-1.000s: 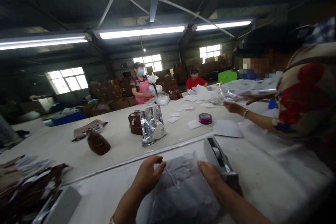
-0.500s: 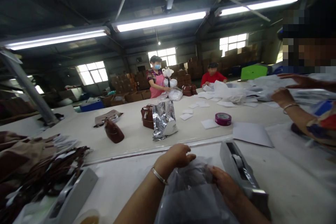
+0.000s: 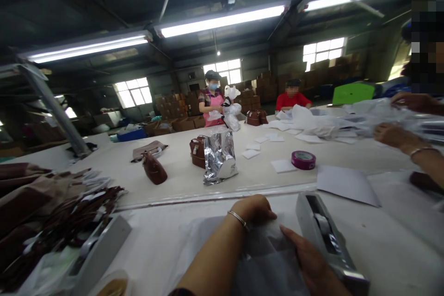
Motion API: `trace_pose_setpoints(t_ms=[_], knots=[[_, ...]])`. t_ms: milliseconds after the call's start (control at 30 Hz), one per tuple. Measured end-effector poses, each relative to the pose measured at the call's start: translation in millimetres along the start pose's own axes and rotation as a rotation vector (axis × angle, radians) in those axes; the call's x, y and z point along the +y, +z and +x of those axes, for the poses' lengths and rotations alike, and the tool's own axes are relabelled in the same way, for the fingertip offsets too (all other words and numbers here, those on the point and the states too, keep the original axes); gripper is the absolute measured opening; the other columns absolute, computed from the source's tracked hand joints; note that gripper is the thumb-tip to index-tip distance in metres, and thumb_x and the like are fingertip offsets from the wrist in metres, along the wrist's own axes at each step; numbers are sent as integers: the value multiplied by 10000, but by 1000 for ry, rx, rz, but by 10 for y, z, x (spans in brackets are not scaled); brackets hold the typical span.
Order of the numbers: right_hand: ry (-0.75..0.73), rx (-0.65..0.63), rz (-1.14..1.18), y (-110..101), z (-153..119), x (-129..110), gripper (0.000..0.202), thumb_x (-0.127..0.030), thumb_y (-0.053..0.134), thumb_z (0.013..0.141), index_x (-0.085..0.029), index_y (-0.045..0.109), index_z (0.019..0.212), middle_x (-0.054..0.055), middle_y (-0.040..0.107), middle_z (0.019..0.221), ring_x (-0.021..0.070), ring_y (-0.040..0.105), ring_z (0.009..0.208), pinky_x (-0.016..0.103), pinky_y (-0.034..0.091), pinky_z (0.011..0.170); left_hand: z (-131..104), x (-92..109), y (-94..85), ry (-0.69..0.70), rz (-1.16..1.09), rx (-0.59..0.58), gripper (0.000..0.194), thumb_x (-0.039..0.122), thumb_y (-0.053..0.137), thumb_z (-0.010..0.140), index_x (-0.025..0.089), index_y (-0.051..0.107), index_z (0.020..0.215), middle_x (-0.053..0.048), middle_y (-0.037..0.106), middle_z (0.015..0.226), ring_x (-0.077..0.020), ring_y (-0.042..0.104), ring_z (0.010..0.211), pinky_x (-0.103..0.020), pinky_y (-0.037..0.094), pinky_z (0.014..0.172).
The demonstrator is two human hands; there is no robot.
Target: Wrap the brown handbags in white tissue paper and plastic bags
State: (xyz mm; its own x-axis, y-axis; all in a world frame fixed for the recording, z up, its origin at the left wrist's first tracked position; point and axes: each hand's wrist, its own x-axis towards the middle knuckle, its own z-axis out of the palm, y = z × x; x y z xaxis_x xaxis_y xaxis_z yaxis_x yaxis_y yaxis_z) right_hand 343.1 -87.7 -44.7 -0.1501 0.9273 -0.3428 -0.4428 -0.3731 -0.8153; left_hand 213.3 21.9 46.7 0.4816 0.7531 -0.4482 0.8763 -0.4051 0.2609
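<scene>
A clear plastic bag (image 3: 270, 263) lies on the near table in front of me. My left hand (image 3: 258, 210) is at its upper edge, fingers curled down and closed on the film. My right hand (image 3: 308, 252) grips the bag's right side, thumb up along the edge; its other fingers are partly hidden. A small gap separates the two hands. Just right of my right hand stands a grey tape dispenser (image 3: 328, 236). Beyond my hands, a silver foil bag (image 3: 220, 157) stands in front of a brown handbag (image 3: 197, 151).
Brown straps (image 3: 79, 222) and fabric pieces heap at left beside another grey dispenser (image 3: 100, 254). A purple tape roll (image 3: 303, 160) and white sheet (image 3: 347, 185) lie at right. A co-worker's hand (image 3: 395, 135) handles plastic film; two other people are across the table.
My left hand has moved right, closer to my right hand, and its fingers have closed. The view has shifted slightly left. Across the table, the person in pink has raised a white plastic bundle.
</scene>
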Motion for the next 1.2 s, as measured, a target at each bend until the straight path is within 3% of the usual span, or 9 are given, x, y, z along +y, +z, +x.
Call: trace_pose_setpoints(t_ms=[100, 267, 433, 567, 767, 933, 1100, 1200], knots=[[133, -49, 89, -24, -2, 34, 531, -583, 650, 752, -132, 739, 1017, 149, 782, 885, 392, 707, 1016, 518, 583, 880, 29, 23, 23, 3, -22, -12, 387, 401, 636, 799, 165, 765, 1077, -103, 789, 911, -191, 668, 693, -299, 520, 674], [102, -56, 87, -24, -8, 97, 653, -651, 632, 727, -155, 712, 1144, 139, 779, 978, 395, 674, 1099, 533, 538, 980, 152, 30, 63, 3, -6, -20, 357, 336, 682, 768, 162, 768, 1068, -120, 787, 949, -201, 686, 731, -301, 537, 694], [100, -59, 51, -66, 70, 186, 767, -749, 601, 689, -172, 703, 1183, 149, 761, 1076, 411, 625, 1183, 556, 491, 1046, 280, 20, 136, -3, 34, 13, 366, 306, 679, 742, 150, 766, 1062, -168, 768, 1035, -275, 709, 862, -360, 567, 737], [135, -35, 106, -86, 108, 204, 717, -733, 635, 676, -195, 726, 1140, 133, 757, 1108, 399, 599, 1227, 514, 484, 1077, 306, 18, 190, -6, 51, 45, 406, 273, 648, 699, 137, 756, 1067, -196, 755, 1052, -324, 709, 920, -392, 584, 719], [184, -152, 281, -25, 34, 111, 636, -551, 769, 682, -188, 698, 1199, 117, 747, 1147, 362, 581, 1261, 475, 433, 1128, 336, 12, 226, 12, 78, 66, 416, 252, 617, 665, 122, 745, 1038, -198, 750, 1066, -329, 715, 924, -397, 595, 732], [186, -165, 284, -60, 92, 139, 681, -592, 789, 643, -190, 707, 1186, 123, 739, 1168, 368, 561, 1284, 478, 430, 1132, 362, 13, 245, 15, 91, 74, 406, 246, 625, 663, 121, 745, 1030, -195, 750, 1073, -325, 718, 925, -388, 597, 739], [155, -204, 191, -169, 188, 253, 644, -654, 682, 742, -197, 701, 1196, 115, 742, 1161, 348, 572, 1276, 486, 446, 1120, 301, 73, 219, 24, 88, 65, 371, 204, 627, 686, 89, 746, 1017, -213, 753, 1041, -331, 719, 930, -391, 594, 745], [101, -174, 152, -180, 191, 287, 603, -625, 711, 733, -191, 717, 1152, 105, 753, 1125, 336, 609, 1228, 476, 465, 1102, 204, 91, 134, 46, 65, 92, 329, 259, 622, 759, 120, 751, 1029, -185, 756, 1067, -316, 717, 957, -385, 590, 776]])
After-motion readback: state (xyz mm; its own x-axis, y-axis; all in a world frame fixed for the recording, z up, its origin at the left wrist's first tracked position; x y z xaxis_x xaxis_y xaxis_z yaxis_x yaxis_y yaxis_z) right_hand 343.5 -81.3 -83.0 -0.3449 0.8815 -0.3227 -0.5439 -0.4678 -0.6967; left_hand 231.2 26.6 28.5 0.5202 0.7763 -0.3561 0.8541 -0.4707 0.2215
